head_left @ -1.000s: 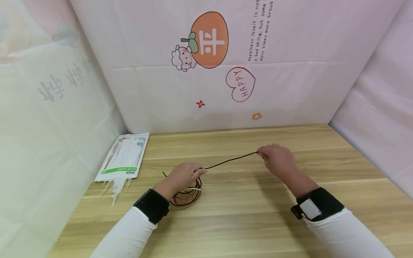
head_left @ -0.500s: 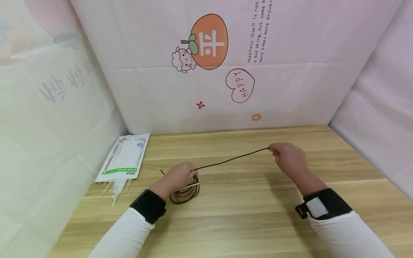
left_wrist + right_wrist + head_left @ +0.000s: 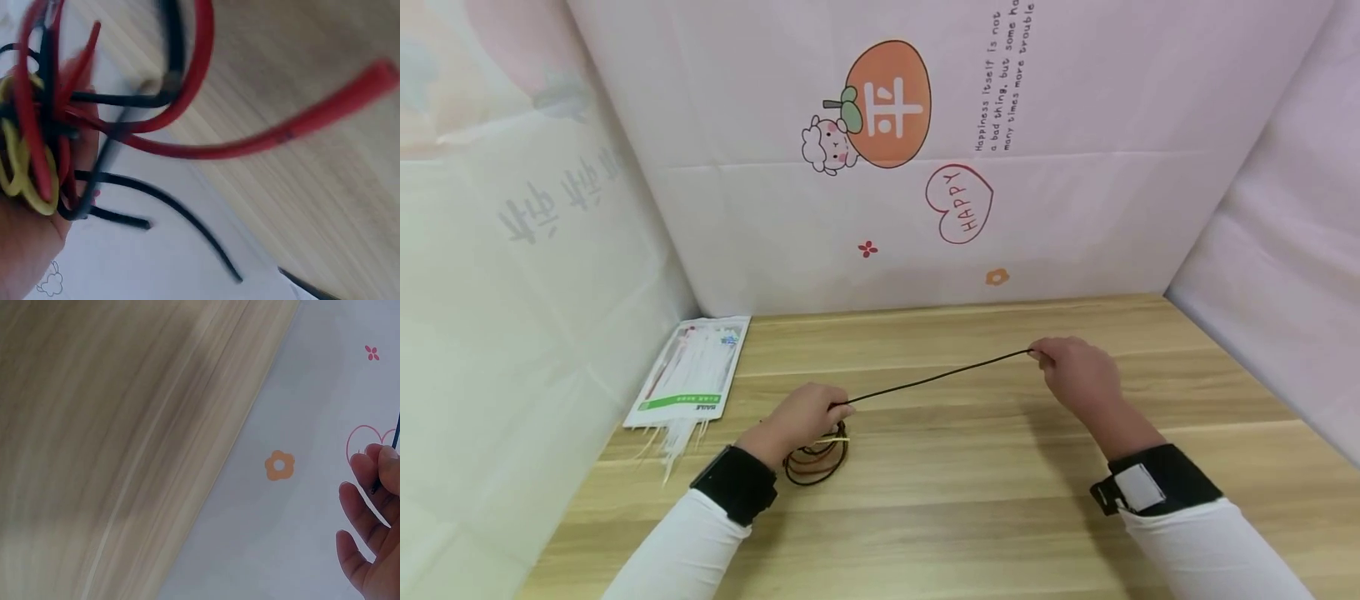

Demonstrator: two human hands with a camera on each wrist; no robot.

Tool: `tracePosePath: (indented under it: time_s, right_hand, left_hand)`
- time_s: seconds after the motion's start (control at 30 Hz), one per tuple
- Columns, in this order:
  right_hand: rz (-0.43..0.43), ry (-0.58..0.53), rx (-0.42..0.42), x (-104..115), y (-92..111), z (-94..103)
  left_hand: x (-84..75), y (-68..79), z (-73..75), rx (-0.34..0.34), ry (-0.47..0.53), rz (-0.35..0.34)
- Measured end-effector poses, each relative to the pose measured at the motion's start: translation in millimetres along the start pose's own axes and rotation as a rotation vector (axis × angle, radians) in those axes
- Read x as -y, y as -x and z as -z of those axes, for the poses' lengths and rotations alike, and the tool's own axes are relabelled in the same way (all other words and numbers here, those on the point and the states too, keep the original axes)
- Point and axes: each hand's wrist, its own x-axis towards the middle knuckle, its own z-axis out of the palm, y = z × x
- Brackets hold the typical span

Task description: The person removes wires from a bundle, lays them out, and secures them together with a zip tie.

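Black wire (image 3: 936, 378): light, springy, I judge; best held near its tip.
Left hand (image 3: 805, 417): fingers grip coiled wires (image 3: 147, 129).
Right hand (image 3: 1081, 379), three o'clock: fingers pinch that tip.

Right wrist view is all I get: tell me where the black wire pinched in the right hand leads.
Observer: In the head view, the black wire runs nearly straight from the right hand to the left hand.
Operator: Tell me what other colours that left hand has.
Observer: The left wrist view shows red wires and a yellow wire bunched against its palm.
Operator: Name what lies on the table farther left.
Observer: A white packet with a green band lies there on the wooden table, white strips sticking out of its near end.
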Motion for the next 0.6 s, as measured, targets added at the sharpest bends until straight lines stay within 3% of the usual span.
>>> tracePosePath:
  time_s: [0.3, 0.5, 0.6]
  right_hand:
    - [-0.026, -0.002, -0.012, -2, -4, 2.5]
    - [-0.041, -0.016, -0.022, -6, -5, 6.7]
    - [-0.031, -0.017, -0.028, -8, -6, 6.9]
  left_hand:
    - [-0.8, 4.3, 7.8, 0.013, -0.011, 0.109]
    - [-2.6, 8.2, 13.0, 0.029, -0.081, 0.08]
    - [-3.1, 9.3, 13.5, 0.039, -0.069, 0.058]
